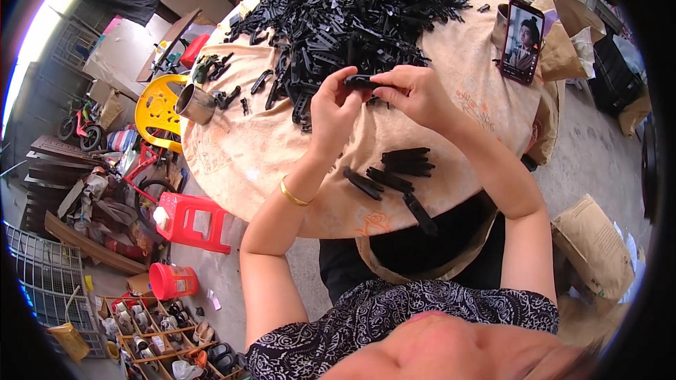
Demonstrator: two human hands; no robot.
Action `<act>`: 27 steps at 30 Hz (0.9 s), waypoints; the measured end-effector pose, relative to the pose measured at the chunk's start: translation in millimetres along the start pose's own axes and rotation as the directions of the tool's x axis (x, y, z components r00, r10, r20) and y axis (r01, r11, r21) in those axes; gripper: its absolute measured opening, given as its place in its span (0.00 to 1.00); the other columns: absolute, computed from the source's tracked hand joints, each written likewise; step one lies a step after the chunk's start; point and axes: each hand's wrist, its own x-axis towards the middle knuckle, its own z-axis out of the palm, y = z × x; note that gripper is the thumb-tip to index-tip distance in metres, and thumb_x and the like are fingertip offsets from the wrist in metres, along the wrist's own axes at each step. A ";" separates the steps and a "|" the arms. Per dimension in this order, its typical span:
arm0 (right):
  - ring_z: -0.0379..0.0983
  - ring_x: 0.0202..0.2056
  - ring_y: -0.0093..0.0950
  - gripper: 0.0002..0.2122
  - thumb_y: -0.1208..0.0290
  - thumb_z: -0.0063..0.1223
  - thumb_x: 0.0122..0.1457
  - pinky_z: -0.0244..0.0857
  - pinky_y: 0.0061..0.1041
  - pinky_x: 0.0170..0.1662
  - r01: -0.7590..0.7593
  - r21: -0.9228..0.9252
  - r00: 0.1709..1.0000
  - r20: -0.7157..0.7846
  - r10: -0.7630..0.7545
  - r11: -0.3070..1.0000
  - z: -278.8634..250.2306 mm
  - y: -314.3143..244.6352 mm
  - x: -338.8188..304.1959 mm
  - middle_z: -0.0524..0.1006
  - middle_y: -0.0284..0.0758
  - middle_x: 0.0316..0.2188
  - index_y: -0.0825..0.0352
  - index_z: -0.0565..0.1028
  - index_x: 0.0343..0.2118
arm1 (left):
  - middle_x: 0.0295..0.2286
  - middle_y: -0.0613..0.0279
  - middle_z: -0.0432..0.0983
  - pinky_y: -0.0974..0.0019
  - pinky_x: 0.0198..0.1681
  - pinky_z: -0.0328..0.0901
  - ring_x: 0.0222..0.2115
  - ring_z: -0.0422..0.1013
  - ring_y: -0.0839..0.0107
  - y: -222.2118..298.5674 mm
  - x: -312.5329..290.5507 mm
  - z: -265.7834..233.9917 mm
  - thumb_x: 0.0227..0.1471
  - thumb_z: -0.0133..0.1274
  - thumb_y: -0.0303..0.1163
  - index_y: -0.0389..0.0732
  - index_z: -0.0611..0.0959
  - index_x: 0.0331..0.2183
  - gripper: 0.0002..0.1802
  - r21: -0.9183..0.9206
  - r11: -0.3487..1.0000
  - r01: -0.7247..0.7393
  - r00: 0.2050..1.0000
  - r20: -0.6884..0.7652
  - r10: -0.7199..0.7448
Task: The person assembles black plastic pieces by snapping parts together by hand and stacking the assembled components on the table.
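Near the front of a large black heap (338, 21) of slim plastic pieces, both my hands hold one black plastic piece (359, 81). My left hand (332, 109) is closed on its left end with thumb and fingers. On its right end, my right hand (421, 97) pinches with thumb and forefinger. Fingers hide part of the piece, and its exact kind is unclear. Below my hands, a neat row of black pieces (407, 162) lies on the cloth, with more pieces (389, 180) beside it. One longer piece (420, 214) points toward the table's front edge.
A peach cloth covers the round table (246, 183). A metal cup (195, 103) stands at its left edge, a propped phone (522, 42) at its right. A yellow chair (144, 116), red stool (201, 222) and red bucket (173, 281) stand left; a paper sack (593, 246) is at right.
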 end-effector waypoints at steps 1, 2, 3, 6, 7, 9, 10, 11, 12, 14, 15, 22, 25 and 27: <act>0.70 0.23 0.26 0.09 0.76 0.58 0.48 0.64 0.20 0.27 0.151 -0.166 0.989 0.024 -0.149 0.975 -1.6 -0.1 0.7 0.75 0.33 0.22 0.69 0.77 0.33 | 0.30 0.61 0.74 0.78 0.31 0.67 0.27 0.71 0.79 1.2 -0.9 -1.4 0.48 0.50 0.19 0.29 0.72 0.42 0.16 -0.028 0.999 0.015 1.000 0.024 -0.015; 0.70 0.23 0.26 0.09 0.76 0.58 0.48 0.64 0.20 0.27 0.150 -0.166 0.989 0.023 -0.148 0.975 -2.2 -0.2 0.8 0.75 0.33 0.22 0.69 0.77 0.33 | 0.30 0.60 0.75 0.78 0.31 0.67 0.27 0.72 0.79 2.4 -1.2 -3.0 0.48 0.52 0.20 0.28 0.73 0.41 0.16 -0.056 0.998 0.031 0.998 0.048 -0.029; 0.70 0.23 0.29 0.09 0.76 0.58 0.47 0.65 0.22 0.28 0.204 -0.227 0.979 0.037 -0.201 0.952 -2.8 -0.5 0.7 0.74 0.35 0.22 0.69 0.77 0.33 | 0.30 0.60 0.75 0.78 0.31 0.67 0.27 0.72 0.79 3.8 -0.6 -4.9 0.48 0.52 0.20 0.28 0.73 0.41 0.16 -0.056 0.998 0.032 0.998 0.049 -0.029; 0.71 0.26 0.32 0.09 0.73 0.58 0.46 0.66 0.24 0.30 0.272 -0.311 0.961 0.032 -0.276 0.911 -3.1 -2.1 0.1 0.74 0.36 0.24 0.67 0.77 0.33 | 0.29 0.60 0.75 0.79 0.31 0.67 0.27 0.72 0.78 6.5 0.5 -8.1 0.48 0.54 0.21 0.28 0.74 0.39 0.14 0.041 0.992 0.120 0.991 0.060 -0.122; 0.72 0.28 0.32 0.10 0.71 0.58 0.47 0.66 0.25 0.31 0.286 -0.335 0.954 0.011 -0.300 0.898 -2.8 -2.7 0.0 0.76 0.36 0.25 0.66 0.77 0.33 | 0.28 0.61 0.75 0.79 0.30 0.67 0.26 0.72 0.79 6.5 0.6 -7.7 0.48 0.54 0.21 0.29 0.74 0.38 0.13 -0.014 0.992 0.126 0.990 0.059 -0.125; 0.73 0.27 0.30 0.11 0.70 0.58 0.47 0.66 0.24 0.30 0.199 -0.224 0.976 -0.043 -0.213 0.954 2.5 1.0 1.2 0.76 0.37 0.25 0.67 0.77 0.34 | 0.28 0.61 0.76 0.79 0.30 0.67 0.26 0.72 0.79 6.3 0.3 -7.4 0.48 0.54 0.21 0.29 0.75 0.38 0.13 -0.067 0.989 0.131 0.990 0.059 -0.127; 0.73 0.26 0.28 0.11 0.70 0.59 0.47 0.66 0.23 0.30 0.111 -0.104 0.989 -0.085 -0.120 0.988 4.1 2.5 1.8 0.76 0.37 0.25 0.68 0.76 0.34 | 0.27 0.61 0.76 0.79 0.30 0.68 0.26 0.72 0.79 5.9 -0.3 -7.7 0.48 0.53 0.21 0.29 0.75 0.37 0.12 -0.026 0.996 0.087 0.994 0.063 -0.085; 0.73 0.26 0.28 0.11 0.70 0.59 0.47 0.66 0.23 0.30 0.111 -0.104 0.989 -0.086 -0.120 0.988 2.0 3.0 1.6 0.76 0.37 0.25 0.68 0.76 0.34 | 0.27 0.62 0.76 0.78 0.30 0.68 0.26 0.72 0.79 5.5 -0.8 -7.8 0.48 0.53 0.20 0.30 0.75 0.37 0.11 0.015 0.999 0.042 0.997 0.070 -0.043; 0.73 0.25 0.27 0.12 0.70 0.59 0.47 0.66 0.22 0.30 0.026 -0.035 0.999 0.024 -0.025 0.999 -2.0 1.6 1.4 0.76 0.37 0.24 0.69 0.76 0.34 | 0.27 0.62 0.76 0.78 0.30 0.68 0.26 0.72 0.79 5.3 -1.1 -7.8 0.48 0.53 0.20 0.30 0.75 0.37 0.11 0.014 0.999 0.042 0.997 0.071 -0.043; 0.73 0.24 0.25 0.12 0.70 0.59 0.47 0.66 0.21 0.30 -0.068 0.024 0.988 0.139 0.064 0.997 -5.4 -1.8 1.7 0.76 0.38 0.24 0.70 0.75 0.34 | 0.26 0.63 0.76 0.78 0.30 0.68 0.27 0.72 0.80 5.3 -1.8 -7.5 0.47 0.54 0.20 0.31 0.76 0.36 0.10 0.069 0.997 -0.032 0.996 0.080 0.026; 0.73 0.24 0.24 0.12 0.71 0.60 0.47 0.66 0.20 0.29 -0.054 0.036 0.992 0.114 0.050 0.998 -5.7 -3.2 1.4 0.76 0.38 0.24 0.71 0.75 0.34 | 0.26 0.63 0.76 0.78 0.30 0.68 0.27 0.72 0.80 7.1 -2.4 -6.3 0.47 0.54 0.20 0.31 0.76 0.36 0.10 0.069 0.997 -0.032 0.996 0.082 0.026; 0.74 0.24 0.23 0.10 0.75 0.60 0.46 0.66 0.20 0.28 -0.003 0.056 0.997 0.072 -0.001 0.998 -9.7 -10.1 1.6 0.77 0.40 0.24 0.70 0.77 0.32 | 0.24 0.67 0.75 0.80 0.27 0.63 0.24 0.69 0.84 5.2 -4.4 -7.8 0.45 0.56 0.20 0.33 0.77 0.35 0.11 0.191 0.961 -0.198 0.978 0.106 0.180; 0.74 0.24 0.25 0.10 0.74 0.60 0.45 0.66 0.20 0.29 -0.051 0.050 0.996 0.070 0.048 0.997 -11.1 -10.2 2.2 0.77 0.40 0.24 0.70 0.77 0.32 | 0.24 0.68 0.75 0.80 0.27 0.63 0.24 0.68 0.84 9.0 -0.5 -8.9 0.44 0.57 0.21 0.33 0.77 0.33 0.11 0.179 0.968 -0.176 0.979 0.133 0.153; 0.74 0.24 0.26 0.10 0.73 0.61 0.45 0.66 0.21 0.29 -0.031 0.042 0.996 0.091 0.027 0.999 -10.6 -7.2 1.9 0.77 0.41 0.24 0.70 0.77 0.32 | 0.23 0.68 0.75 0.80 0.27 0.63 0.23 0.67 0.84 11.7 2.6 -13.9 0.43 0.58 0.22 0.33 0.77 0.33 0.11 0.212 0.964 -0.160 0.978 0.169 0.125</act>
